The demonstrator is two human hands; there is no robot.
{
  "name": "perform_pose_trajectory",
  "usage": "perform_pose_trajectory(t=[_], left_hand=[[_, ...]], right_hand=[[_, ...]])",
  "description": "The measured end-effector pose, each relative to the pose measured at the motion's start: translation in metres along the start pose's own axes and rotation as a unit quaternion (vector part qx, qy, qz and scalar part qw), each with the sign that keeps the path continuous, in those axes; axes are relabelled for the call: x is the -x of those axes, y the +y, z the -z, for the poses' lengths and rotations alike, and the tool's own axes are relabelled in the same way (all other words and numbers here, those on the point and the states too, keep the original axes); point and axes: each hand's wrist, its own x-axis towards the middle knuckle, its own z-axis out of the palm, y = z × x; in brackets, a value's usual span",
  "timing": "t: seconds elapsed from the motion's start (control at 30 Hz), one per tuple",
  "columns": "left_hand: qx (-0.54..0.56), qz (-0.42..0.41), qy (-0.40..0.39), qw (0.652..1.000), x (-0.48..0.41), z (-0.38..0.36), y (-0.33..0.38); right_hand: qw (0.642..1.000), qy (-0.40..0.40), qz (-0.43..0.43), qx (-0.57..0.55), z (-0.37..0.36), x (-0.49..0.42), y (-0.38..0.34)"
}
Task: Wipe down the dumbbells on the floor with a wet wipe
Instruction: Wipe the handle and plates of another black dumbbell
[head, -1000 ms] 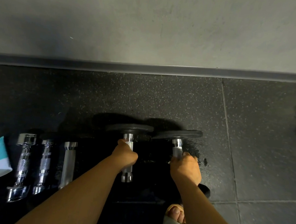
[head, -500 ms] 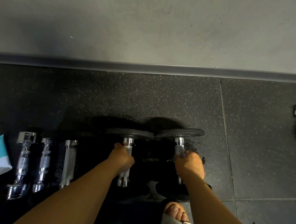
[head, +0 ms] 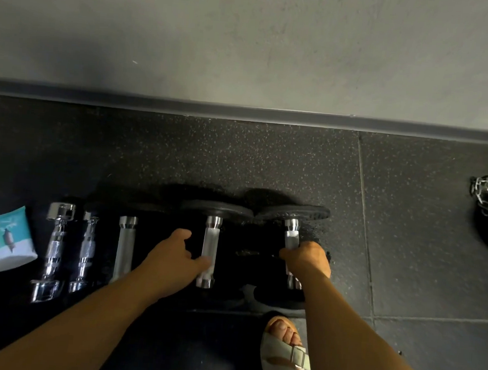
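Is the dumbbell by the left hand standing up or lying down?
Lying down. The dumbbell lies along the floor, plates on edge; the left hand touches its handle, fingers loose.

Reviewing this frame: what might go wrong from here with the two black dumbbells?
1. The right hand grips the right dumbbell close to the sandalled foot; a slip could bring its near head onto bare toes.
2. The left hand only touches the left dumbbell with fingertips, so it might roll.
3. No wipe shows in either hand; the pack lies far left, so wiping may get skipped.
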Motion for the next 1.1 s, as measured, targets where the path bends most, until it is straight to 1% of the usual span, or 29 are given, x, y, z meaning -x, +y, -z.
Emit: perform_pose_trajectory(t=[0.1, 0.3, 0.4, 0.63, 0.77, 0.9, 0.97, 1.1], left_hand=[[0.023, -0.010, 0.023, 0.999, 0.021, 0.019, -0.001], [0.084, -0.015, 0.032, 0.996, 0.061, 0.057, -0.002], [0.109, -0.026, 0.033, 0.993, 0.086, 0.075, 0.002], [0.229, -0.048, 0.017, 0.972, 0.148, 0.115, 0.005], [0.313, -0.063, 0.013, 0.947, 0.201, 0.137, -0.013], [0.387, -0.073, -0.022, 0.919, 0.248, 0.150, -0.035], [0.435, -0.074, -0.035, 0.897, 0.268, 0.151, -0.047], [0.532, -0.062, -0.091, 0.840, 0.293, 0.136, -0.064]], right_hand=[[1.000, 0.006, 0.005, 0.002, 0.004, 0.010, 0.006], [0.999, -0.010, 0.028, -0.036, 0.024, 0.040, 0.011], [0.997, -0.009, 0.057, -0.058, 0.037, 0.063, 0.001], [0.989, -0.006, 0.112, -0.099, 0.068, 0.121, -0.035], [0.983, -0.004, 0.162, -0.085, 0.085, 0.170, -0.054], [0.977, -0.001, 0.202, -0.075, 0.094, 0.219, -0.069], [0.971, -0.009, 0.227, -0.073, 0.095, 0.245, -0.076], [0.962, -0.031, 0.261, -0.070, 0.088, 0.301, -0.088]])
